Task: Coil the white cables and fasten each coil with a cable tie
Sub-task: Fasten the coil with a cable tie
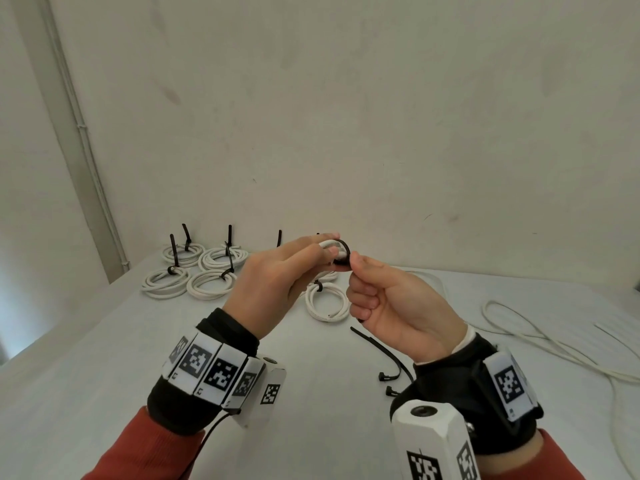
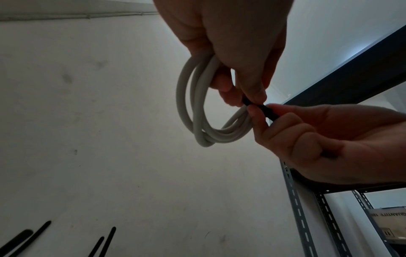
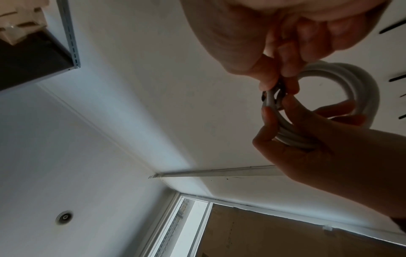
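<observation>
My left hand holds a small white cable coil up above the table, fingers curled round its strands. A black cable tie loops round the coil at its top. My right hand pinches the tie between thumb and forefinger right beside the left fingertips. In the left wrist view the tie shows as a dark band between both hands. In the right wrist view the coil hangs from the pinch, the tie mostly hidden by fingers.
Several tied white coils lie at the table's far left, one more under my hands. Spare black ties lie near my right wrist. Loose white cable trails on the right. A metal shelf stands beside.
</observation>
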`<state>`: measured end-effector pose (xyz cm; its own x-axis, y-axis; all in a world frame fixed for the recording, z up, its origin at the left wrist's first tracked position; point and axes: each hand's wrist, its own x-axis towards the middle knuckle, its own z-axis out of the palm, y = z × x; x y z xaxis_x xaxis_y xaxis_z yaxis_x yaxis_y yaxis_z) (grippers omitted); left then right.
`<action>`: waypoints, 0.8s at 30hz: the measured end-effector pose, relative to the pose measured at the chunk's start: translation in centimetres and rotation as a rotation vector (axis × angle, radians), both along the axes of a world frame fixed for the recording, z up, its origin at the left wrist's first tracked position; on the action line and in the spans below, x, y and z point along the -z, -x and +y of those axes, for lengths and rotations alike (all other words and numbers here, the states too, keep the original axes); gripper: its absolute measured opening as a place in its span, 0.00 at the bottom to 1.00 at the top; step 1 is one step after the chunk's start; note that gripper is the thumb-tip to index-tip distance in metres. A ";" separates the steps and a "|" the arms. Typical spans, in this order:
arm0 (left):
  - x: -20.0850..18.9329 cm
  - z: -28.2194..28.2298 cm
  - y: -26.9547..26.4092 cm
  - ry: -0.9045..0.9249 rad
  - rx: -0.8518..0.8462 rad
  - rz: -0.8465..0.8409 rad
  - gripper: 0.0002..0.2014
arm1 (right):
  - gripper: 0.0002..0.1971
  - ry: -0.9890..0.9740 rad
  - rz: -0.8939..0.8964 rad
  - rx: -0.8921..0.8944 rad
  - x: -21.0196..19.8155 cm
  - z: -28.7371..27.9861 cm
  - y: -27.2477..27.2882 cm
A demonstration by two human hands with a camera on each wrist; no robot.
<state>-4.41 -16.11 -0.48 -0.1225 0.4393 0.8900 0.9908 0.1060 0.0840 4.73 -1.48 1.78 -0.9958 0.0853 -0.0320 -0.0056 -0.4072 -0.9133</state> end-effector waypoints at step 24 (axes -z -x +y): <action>2.1 2.1 0.4 -0.185 0.150 -1.128 0.08 | 0.08 -0.497 -0.043 0.092 2.5 1.0 1.5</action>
